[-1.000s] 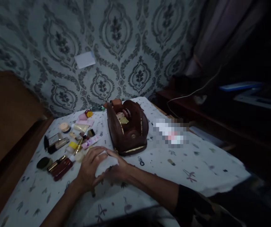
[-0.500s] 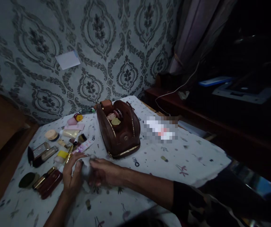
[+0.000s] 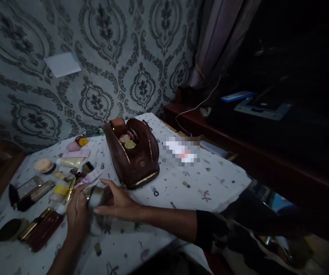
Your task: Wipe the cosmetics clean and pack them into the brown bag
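One small round container (image 3: 92, 193), blurred, is held between two hands just in front of the bag: its left side is gripped by the curled left hand (image 3: 79, 210), its right side by the thumb and fingers of the right hand (image 3: 119, 204). Pale material is seen about the container, too blurred to be told apart. To the left, one dark red case (image 3: 44, 232), one dark round lid (image 3: 12, 230), one pale-topped jar (image 3: 44, 166), one yellow-banded bottle (image 3: 60, 191), one pink sponge (image 3: 73, 146) and three tubes are counted: one pink (image 3: 76, 153), one cream (image 3: 70, 162), one floral (image 3: 91, 176). Other small cosmetics are crowded among these. The table's left edge is closely approached by the dark lid. From the bag to the right edge, printed cloth (image 3: 178, 194) is spread, with one pixelated patch (image 3: 181, 151) near the far part of that edge; the nearer cloth is crossed by the right forearm. One brown bag (image 3: 138, 173) is stood upright, its zipped mouth gaping; inside, at least three items are seen: one pinkish, one yellowish (image 3: 130, 144), one dark-rimmed and round.
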Motion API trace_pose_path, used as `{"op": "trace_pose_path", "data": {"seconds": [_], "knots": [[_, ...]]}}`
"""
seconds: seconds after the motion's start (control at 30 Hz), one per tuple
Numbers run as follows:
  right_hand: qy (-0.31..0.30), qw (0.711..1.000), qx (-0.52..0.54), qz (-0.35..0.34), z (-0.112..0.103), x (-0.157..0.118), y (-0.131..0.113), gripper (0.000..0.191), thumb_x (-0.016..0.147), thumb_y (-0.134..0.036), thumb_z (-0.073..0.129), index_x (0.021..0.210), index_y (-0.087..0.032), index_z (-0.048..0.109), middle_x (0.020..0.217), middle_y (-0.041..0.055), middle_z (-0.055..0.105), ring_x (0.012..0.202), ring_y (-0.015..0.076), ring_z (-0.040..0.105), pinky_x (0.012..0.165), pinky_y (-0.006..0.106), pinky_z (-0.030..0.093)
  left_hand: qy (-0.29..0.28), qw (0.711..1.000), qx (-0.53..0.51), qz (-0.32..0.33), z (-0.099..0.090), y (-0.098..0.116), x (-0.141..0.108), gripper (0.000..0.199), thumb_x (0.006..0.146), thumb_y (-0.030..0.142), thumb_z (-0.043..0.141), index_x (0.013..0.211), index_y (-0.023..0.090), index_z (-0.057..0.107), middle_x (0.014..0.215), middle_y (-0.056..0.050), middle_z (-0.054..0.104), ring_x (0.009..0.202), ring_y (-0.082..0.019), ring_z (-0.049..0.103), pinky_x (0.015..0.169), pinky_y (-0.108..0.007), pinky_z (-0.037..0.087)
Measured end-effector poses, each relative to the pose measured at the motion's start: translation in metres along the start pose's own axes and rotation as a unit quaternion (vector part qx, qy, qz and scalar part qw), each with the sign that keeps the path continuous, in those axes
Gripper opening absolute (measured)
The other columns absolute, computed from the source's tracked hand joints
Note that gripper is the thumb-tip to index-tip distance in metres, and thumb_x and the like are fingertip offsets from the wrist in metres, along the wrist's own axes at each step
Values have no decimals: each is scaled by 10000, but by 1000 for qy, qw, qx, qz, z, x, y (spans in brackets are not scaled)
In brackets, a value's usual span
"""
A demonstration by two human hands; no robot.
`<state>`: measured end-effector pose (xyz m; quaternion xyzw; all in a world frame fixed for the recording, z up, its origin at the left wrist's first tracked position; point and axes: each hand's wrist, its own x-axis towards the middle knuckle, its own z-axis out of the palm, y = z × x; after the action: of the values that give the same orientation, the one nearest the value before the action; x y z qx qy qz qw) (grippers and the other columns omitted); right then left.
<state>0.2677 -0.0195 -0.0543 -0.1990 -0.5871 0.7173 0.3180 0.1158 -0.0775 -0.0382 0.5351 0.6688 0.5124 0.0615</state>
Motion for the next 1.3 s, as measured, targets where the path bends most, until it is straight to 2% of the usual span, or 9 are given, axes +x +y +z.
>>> {"op": "trace_pose_path", "data": {"seconds": [0.1,0.2,0.47,0.57,0.67,0.8,0.9,1.1,1.3], "knots": [[13,995,-96,-23,-2,-2,-2,1036,637,-404,847,1499,-229,300,1164,73,591,1018,218,589,870,373,501,-14,1000,8,12,0,2,0,516,918,580,365,1020,187,683,983,-52,707,932,-238,640,805,-340,498],[22,992,-118,-35,-3,-3,-4,1028,633,-405,846,1493,-224,312,1187,78,579,1039,224,577,894,381,490,-15,999,15,49,0,3,-2,499,936,559,365,1062,190,677,1047,-57,710,992,-243,636,856,-350,487],[33,998,42,38,0,0,-7,1085,505,-363,914,1437,-242,372,1252,78,538,1120,219,569,921,355,486,-42,981,8,190,0,0,-4,386,989,384,384,1247,206,608,1240,-84,654,1171,-248,588,1002,-394,439],[59,987,121,85,2,2,-7,1032,427,-321,947,1338,-236,468,1062,15,579,969,171,608,831,305,509,-43,971,9,233,-1,-1,-4,360,991,307,399,1289,232,588,1302,-82,622,1230,-236,556,1050,-396,406],[63,966,233,97,5,4,-3,829,440,-365,947,1153,-201,556,882,-24,615,813,144,625,737,288,527,-34,970,8,241,0,1,-4,363,995,312,400,1297,236,586,1329,-87,607,1257,-236,538,1074,-407,391],[38,933,338,118,5,5,-1,574,490,-348,942,893,-171,574,871,-5,676,800,152,671,716,293,563,-9,989,-34,142,2,11,-4,477,995,489,349,1241,184,620,1248,-102,663,1193,-246,586,1024,-404,449],[6,922,353,159,3,5,-3,485,568,-316,916,893,-149,598,880,10,704,754,139,696,708,273,572,-11,996,-81,19,4,16,-2,587,963,605,330,1143,162,672,1168,-97,700,1117,-253,624,961,-388,499],[-59,924,336,174,4,3,-6,480,616,-302,895,989,-129,646,896,36,735,764,152,730,687,225,565,38,956,-203,-207,8,9,-1,647,865,726,426,960,150,706,877,-74,740,861,-230,680,740,-320,552],[-42,935,310,165,9,3,-4,492,593,-237,889,1016,-161,652,958,27,726,814,142,703,757,263,563,51,932,-264,-244,8,14,0,593,848,711,487,885,160,703,807,-53,737,788,-200,679,696,-293,542]]}}
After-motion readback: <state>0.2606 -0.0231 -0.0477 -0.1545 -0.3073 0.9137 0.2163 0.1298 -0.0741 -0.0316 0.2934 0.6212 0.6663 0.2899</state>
